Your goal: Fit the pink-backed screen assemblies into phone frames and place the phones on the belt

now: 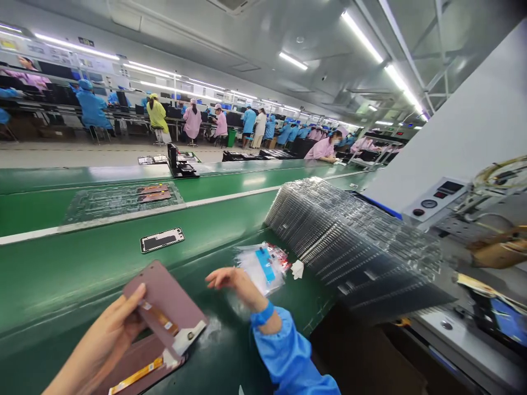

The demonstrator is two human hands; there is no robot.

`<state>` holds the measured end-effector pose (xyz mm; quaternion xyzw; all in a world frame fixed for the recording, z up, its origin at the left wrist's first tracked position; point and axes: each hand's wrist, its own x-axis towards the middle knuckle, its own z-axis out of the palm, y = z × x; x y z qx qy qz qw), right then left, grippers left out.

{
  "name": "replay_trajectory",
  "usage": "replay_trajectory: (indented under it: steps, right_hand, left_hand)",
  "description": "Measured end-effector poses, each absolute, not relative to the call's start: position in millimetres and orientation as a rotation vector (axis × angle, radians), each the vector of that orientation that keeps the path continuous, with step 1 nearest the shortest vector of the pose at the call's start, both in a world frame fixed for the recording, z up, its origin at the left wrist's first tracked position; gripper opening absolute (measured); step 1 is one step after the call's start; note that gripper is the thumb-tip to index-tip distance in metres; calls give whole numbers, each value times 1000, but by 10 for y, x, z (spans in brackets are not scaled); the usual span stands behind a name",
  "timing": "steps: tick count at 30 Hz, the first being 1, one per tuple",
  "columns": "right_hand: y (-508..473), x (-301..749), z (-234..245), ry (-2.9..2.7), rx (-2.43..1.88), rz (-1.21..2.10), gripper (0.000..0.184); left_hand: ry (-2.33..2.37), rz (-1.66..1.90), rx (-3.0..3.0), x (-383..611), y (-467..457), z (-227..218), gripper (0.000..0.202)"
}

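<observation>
- Gripped a mauve phone panel (164, 302) at 8 o'clock in the left hand (99, 340), fingers curled around its edge, with an orange flex cable (160, 319) lying along it.
- Saw a black-and-silver phone part (162, 240) lying flat on the green counter (123, 258) at 9 o'clock, well apart from both hands.
- Held the right hand (237, 285) open near 7 o'clock, gripping nothing, just beside a clear plastic bag (263, 269) at 6 o'clock.
- Saw a leaning stack of clear plastic trays (349, 247) at 4 o'clock, touching the bag's right side.

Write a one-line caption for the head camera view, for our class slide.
Left hand holds a mauve phone panel while right hand nears a plastic bag beside stacked clear trays.
</observation>
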<state>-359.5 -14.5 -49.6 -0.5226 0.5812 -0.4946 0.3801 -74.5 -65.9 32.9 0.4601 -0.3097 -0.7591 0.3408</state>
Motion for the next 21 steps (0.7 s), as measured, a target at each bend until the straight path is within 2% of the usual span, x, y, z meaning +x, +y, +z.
replay_trajectory:
  steps: [3, 5, 6, 8, 9, 11, 14, 16, 21]
  right_hand:
    - [-193, -2990, -565, 977, -1241, -1097, 110]
    - [-211, -2825, -618, 646, -1013, -1010, 110]
    - [-224, -2812, -647, 538, -904, -997, 107]
    - [-265, -2879, -714, 440, -730, -1053, 99]
    - [-291, -2937, -752, 432, -664, -1113, 94]
    - [-348, -3059, -835, 420, -548, -1210, 86]
    - [-419, -3195, -950, 393, -464, -1257, 79]
    - [-446, -3245, -1007, 386, -438, -1263, 75]
    - [-434, -3273, -1051, 384, -296, -1302, 66]
  left_hand:
    - [-1041, -2213, 919, -1094, -624, 240, 41]
    - [-1309, -2266, 813, -1264, -712, 149, 46]
    - [-1488, -2178, 829, -1322, -818, 98, 50]
    - [-1857, -1608, 974, -1369, -1170, -14, 57]
    - [-1903, -1452, 1016, -1352, -1405, -74, 59]
    - [-1926, -1236, 1126, -1233, -1925, -198, 69]
    - [-1928, -972, 1301, -905, -2592, -392, 103]
    - [-1917, -895, 1410, -661, -2835, -518, 113]
    - [-1916, -905, 1388, -287, -2810, -711, 81]
